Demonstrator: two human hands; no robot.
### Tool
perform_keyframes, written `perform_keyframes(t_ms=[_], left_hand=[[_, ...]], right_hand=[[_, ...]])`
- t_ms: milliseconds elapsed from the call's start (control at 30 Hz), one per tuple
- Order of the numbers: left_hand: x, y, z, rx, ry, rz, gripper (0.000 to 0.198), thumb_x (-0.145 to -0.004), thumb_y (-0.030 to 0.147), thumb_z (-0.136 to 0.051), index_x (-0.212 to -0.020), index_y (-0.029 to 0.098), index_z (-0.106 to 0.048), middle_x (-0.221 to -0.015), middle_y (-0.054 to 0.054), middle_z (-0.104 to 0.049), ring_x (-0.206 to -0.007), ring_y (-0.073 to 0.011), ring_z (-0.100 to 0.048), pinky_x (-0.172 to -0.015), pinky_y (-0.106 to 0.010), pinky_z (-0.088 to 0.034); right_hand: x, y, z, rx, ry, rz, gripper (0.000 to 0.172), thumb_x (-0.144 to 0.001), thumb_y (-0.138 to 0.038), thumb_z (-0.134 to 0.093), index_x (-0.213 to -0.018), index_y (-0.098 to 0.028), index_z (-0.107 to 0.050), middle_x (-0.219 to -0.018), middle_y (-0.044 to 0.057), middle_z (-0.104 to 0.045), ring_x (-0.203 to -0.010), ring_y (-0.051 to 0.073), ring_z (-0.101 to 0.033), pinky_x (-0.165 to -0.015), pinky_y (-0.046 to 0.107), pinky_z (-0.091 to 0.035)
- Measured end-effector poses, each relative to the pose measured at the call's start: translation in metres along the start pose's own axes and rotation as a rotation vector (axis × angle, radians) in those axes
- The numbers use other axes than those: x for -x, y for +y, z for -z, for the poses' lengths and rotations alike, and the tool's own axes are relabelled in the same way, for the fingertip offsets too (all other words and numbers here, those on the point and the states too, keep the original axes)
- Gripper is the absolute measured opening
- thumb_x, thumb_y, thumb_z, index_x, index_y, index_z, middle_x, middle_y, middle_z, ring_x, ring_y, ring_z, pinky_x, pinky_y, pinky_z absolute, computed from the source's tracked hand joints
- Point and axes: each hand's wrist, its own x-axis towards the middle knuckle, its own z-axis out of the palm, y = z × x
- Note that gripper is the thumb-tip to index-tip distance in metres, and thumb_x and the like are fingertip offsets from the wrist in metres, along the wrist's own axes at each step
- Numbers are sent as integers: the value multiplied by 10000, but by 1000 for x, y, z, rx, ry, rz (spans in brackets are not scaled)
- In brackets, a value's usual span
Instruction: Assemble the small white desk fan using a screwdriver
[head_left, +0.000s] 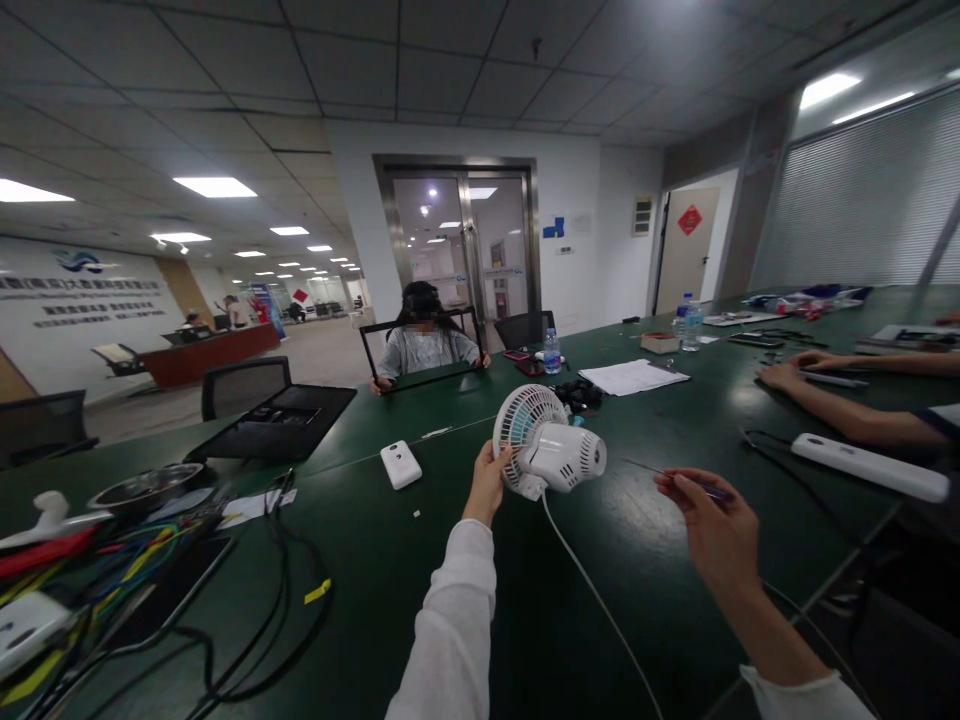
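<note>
A small white fan (562, 455) is held up over the green table, its grille toward the left and its motor housing toward the right. My left hand (489, 480) grips the edge of the grille. From the fan's base a white cable runs down toward the front edge. To the right, my right hand (712, 525) is closed on a screwdriver (714, 490), whose thin shaft points left at the back of the motor housing. A gap separates the tip from the fan.
Cables (281, 560) and a metal bowl (146, 487) lie left on the green table (450, 440). A white device (401, 465) is near the middle. Opposite, a person (424, 345) holds a black frame. Another person's hands (787, 375) and a white power strip (870, 467) are right.
</note>
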Motion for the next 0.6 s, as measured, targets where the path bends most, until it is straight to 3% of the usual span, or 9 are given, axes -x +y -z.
perform_keyframes(t_ms=[233,600], left_hand=[[-1,-2,2,4,15,-2,405,-497,336,-856,-773,163,-616,-723,12,-678,-671,-133,-624,-714,-278,-474],[-2,-4,4,14,18,-3,397,-509,338,-855,-770,164,-611,-732,9,-681,-699,-146,-640,-743,-294,-480]], right_hand=[[5,18,-5,70,-67,-55,187,-590,-269,-767,-684,-150,-658,-656,37,-684,-573,164,-668,-568,287,-588],[19,30,-5,134,-65,-52,244,-657,-330,-755,-799,-153,-663,-734,42,-711,-683,174,-693,-737,326,-582]])
